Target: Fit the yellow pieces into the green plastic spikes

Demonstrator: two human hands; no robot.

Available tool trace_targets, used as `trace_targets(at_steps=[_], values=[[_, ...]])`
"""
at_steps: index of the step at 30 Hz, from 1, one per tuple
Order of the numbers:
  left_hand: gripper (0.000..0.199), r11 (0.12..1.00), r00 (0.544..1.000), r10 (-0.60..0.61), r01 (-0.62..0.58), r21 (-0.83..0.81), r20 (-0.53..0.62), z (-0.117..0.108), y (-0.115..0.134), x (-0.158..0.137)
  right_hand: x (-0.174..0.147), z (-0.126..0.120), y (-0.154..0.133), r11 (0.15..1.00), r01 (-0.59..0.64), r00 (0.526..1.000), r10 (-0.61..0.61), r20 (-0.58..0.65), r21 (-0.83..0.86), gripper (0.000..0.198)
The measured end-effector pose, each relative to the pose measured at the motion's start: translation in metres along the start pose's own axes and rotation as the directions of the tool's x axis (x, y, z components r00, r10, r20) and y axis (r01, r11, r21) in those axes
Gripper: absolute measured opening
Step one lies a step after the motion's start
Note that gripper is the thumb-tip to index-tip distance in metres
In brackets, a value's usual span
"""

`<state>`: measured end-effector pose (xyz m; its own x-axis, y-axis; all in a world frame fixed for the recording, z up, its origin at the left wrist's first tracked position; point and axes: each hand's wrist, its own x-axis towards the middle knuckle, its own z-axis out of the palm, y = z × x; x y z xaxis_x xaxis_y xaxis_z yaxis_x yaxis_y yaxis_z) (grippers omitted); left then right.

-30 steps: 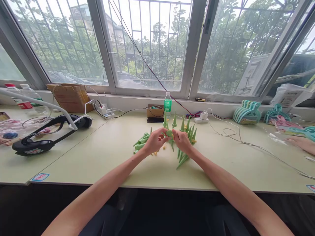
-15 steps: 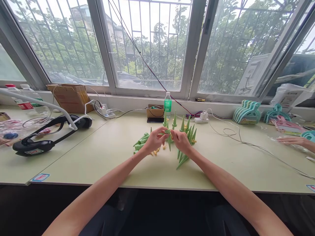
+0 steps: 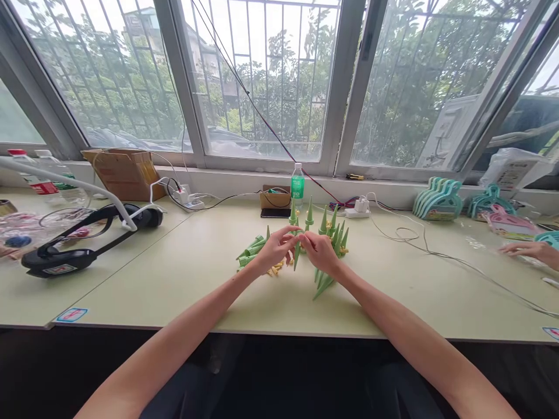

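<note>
A green plastic spike [image 3: 297,258] hangs point down between my two hands. My left hand [image 3: 276,249] has its fingers bent around the top of it from the left. From the right, my right hand [image 3: 321,252] pinches at the same wide end, and the fingers hide what lies between them. Several more green spikes [image 3: 338,237] stand points up beyond and beside my right hand, some with small yellow parts. Other green spikes [image 3: 251,251] lie in a heap left of my left hand. Loose small yellow pieces [image 3: 274,270] lie on the table under it.
Behind the spikes stand a green-labelled bottle [image 3: 297,185] and a phone [image 3: 275,213]. A black headset [image 3: 61,260] lies at left. White cables [image 3: 463,270] cross the table [image 3: 174,297] at right, near bundled hangers [image 3: 439,201] and another person's hand [image 3: 530,251].
The held spike has shifted slightly left and tilted, and its wide end is now more covered by my fingers. The other person's hand at right has moved a little outward.
</note>
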<state>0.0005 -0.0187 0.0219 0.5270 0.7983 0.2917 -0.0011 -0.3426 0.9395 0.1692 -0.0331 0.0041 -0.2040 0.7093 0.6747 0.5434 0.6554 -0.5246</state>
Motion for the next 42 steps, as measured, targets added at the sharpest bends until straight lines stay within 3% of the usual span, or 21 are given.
trace_targets(at_steps=[9,15,22,42], values=[[0.054,0.999,0.999,-0.016,0.019,-0.049,0.046,-0.0014,0.0005,0.0003,0.0002,-0.0030,-0.0034,0.999,0.030,0.999,-0.031,0.021,0.025,0.050],[0.060,0.990,0.989,-0.042,0.061,-0.128,0.142,-0.0047,0.0039,-0.0021,0.0014,-0.0048,-0.0055,1.000,0.003,1.000,-0.003,0.004,0.014,0.052],[0.067,0.993,0.980,-0.026,0.048,-0.106,0.197,-0.0068,0.0058,-0.0036,0.0008,-0.0052,-0.0043,1.000,-0.002,1.000,0.002,-0.021,0.020,0.050],[0.068,0.993,0.985,-0.040,0.058,-0.101,0.166,-0.0061,-0.0033,-0.0034,-0.0015,-0.0035,-0.0030,0.999,-0.014,1.000,0.014,0.012,0.042,0.053]])
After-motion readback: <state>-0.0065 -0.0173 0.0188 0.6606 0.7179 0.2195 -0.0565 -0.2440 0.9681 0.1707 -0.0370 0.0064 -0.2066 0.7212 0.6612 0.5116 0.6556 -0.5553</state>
